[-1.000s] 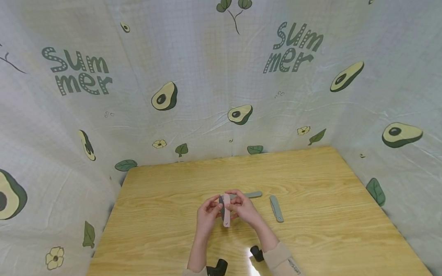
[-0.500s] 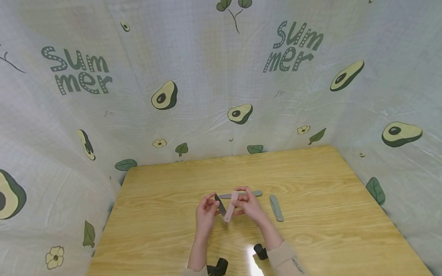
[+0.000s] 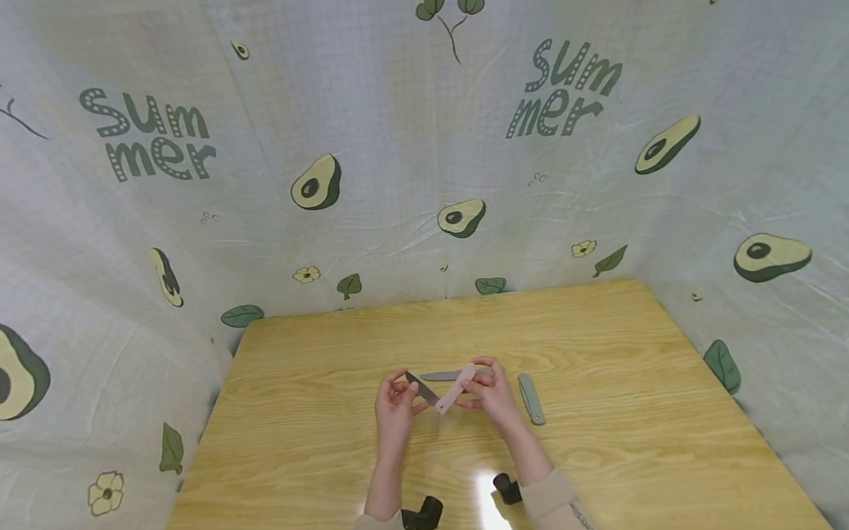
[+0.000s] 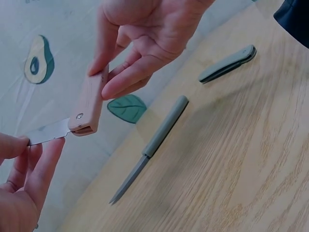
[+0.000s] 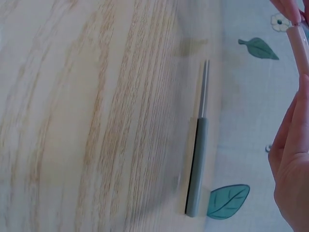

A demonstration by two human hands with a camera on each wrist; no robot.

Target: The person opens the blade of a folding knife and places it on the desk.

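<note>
A pink-handled folding knife (image 3: 456,388) is held above the table, half unfolded into a wide V. My left hand (image 3: 394,409) pinches its metal blade (image 4: 48,133) between thumb and fingers. The pink handle (image 4: 90,101) is pinched by my right hand (image 3: 493,396); in the right wrist view that hand (image 5: 295,145) shows at the right edge with part of the handle. Behind the hands an unfolded knife with a grey-green handle (image 4: 166,126) lies on the wood. A folded grey-green knife (image 3: 531,399) rests to the right of my right hand.
The wooden table (image 3: 319,459) meets a printed cloth backdrop (image 3: 390,140) at its back and sides. Black angled pieces (image 3: 423,515) show by each forearm near the front.
The pink knife's blade has swung away from its handle, from nearly folded to a wide V. My right hand has moved right with the handle, my left slightly left with the blade.
</note>
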